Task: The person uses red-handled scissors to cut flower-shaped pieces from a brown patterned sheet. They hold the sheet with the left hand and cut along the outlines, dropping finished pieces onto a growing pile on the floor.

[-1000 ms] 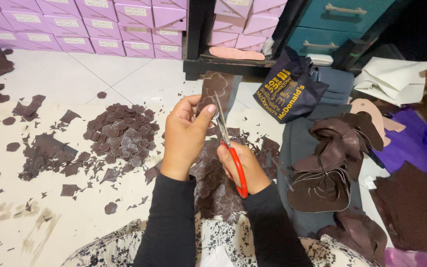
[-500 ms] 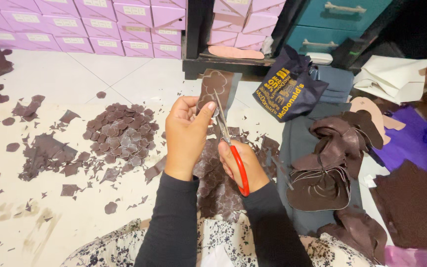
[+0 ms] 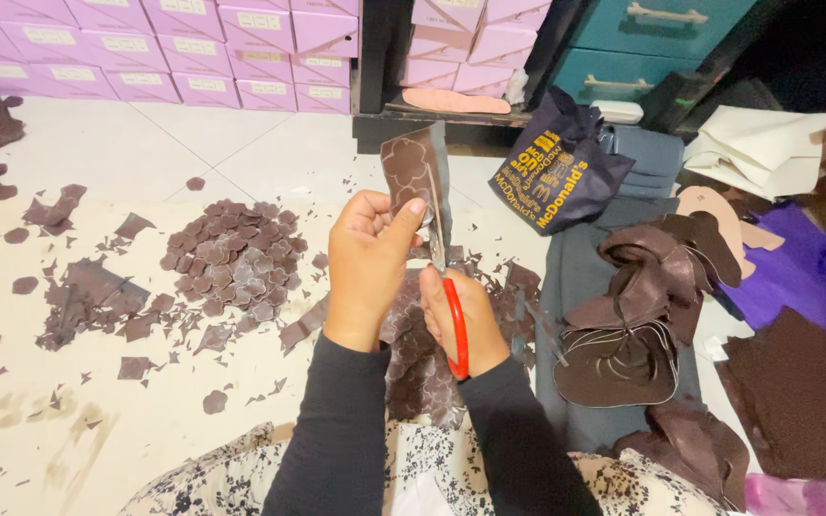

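Tiled floor with a pale mat (image 3: 97,420), pink boxes (image 3: 193,48) stacked at 11 o'clock, teal drawers (image 3: 642,38) at 1. Left hand (image 3: 367,263) pinches a brown strip (image 3: 415,172) between thumb and fingers, holding it upright at centre. Right hand (image 3: 466,320) is closed through the red handles of scissors (image 3: 444,287), blades pointing to 12 along the strip's right edge; whether the blades are parted, cannot tell. Strip looks thin, light and floppy, leather-like with traced outlines and a slight sheen; it likely bends unless held close to the cut line, best gripped just beside the blades. Pile of small rounded brown cutouts (image 3: 236,258) at 9, jagged scraps around it. Dark cloth bag (image 3: 552,172) at 1. Curled brown offcuts (image 3: 642,315) on grey cloth at 3. More brown sheet drapes over the lap at 6.
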`<state>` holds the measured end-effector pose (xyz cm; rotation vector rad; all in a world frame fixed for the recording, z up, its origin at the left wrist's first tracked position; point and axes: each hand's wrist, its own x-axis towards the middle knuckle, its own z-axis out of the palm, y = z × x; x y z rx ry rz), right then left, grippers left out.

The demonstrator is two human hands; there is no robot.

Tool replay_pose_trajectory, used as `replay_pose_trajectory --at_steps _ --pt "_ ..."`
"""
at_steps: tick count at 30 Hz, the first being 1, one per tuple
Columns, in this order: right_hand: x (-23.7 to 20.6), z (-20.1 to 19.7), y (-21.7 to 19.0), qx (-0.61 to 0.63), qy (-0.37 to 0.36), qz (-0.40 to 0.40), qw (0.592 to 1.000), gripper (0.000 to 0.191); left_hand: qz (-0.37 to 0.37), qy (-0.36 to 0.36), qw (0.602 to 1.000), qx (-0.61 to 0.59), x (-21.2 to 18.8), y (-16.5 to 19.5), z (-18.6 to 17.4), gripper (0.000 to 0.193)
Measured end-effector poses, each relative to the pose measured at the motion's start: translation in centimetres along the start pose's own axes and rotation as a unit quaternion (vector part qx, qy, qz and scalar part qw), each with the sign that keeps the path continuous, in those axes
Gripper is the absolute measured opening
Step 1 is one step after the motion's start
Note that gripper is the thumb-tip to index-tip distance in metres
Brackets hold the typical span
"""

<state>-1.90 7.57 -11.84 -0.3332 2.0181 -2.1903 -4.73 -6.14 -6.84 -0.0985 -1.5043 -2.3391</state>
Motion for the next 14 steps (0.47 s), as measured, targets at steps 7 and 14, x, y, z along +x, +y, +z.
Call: replay_pose_trajectory --at_steps 7,14 --pt "-0.02 0.89 0.49 -0.029 0.046 -0.004 0.999 0.048 -0.021 0.018 0.999 -0.039 0.08 -0.03 0.34 0.016" --pt "0.13 1.11 1.03 0.007 0.041 -0.014 0.999 0.048 -0.017 0.028 0.998 -0.045 -0.01 -0.78 0.51 0.018"
